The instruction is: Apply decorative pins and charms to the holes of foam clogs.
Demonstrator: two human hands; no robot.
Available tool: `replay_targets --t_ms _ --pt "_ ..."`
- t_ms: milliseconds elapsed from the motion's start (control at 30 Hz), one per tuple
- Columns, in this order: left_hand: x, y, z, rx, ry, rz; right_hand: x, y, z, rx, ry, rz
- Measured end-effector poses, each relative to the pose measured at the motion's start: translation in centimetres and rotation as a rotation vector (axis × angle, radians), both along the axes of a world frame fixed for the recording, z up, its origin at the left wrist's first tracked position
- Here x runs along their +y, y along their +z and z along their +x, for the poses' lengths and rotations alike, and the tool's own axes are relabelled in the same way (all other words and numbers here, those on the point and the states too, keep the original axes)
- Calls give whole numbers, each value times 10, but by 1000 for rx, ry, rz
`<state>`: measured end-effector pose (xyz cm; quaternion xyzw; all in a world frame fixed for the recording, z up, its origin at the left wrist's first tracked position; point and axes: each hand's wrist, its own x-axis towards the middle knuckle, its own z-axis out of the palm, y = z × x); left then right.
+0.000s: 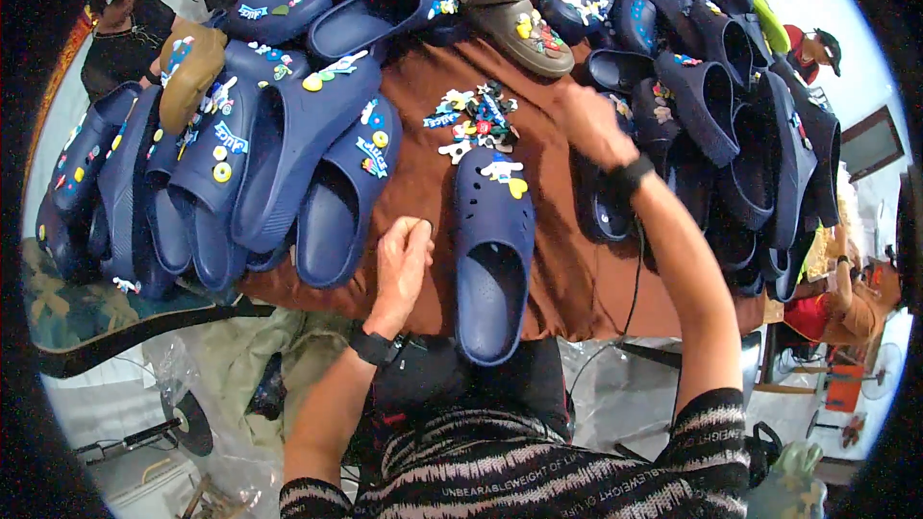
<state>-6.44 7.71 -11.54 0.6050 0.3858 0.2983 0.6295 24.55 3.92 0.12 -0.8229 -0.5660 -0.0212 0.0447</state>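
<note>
Grip the navy clog (495, 255) by its sides: likely light, springy foam. Find it on brown cloth (413, 163) between fist-curled left hand (402, 259) and right hand (593, 125) (too blurred to tell if spread).

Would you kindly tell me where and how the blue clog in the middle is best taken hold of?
I would grip the clog by its heel rim, coming from the near left, where the left hand is close. Its open heel faces the person and seems to overhang the cloth, leaving that rim free, while the toe bears charms and points at the charm pile.
</note>
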Motion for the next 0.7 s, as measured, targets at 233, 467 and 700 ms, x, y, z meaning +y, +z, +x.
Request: replay_targets --t_ms 233,467,700 --pt "-2 -10 -6 -5 -36 -6 49 -48 157 -514 -380 -257" --pt "-1 3 2 64 -72 8 51 -74 232 -366 -585 -357" --pt "-5 2 3 91 -67 -12 49 -70 229 -381 -548 -341"
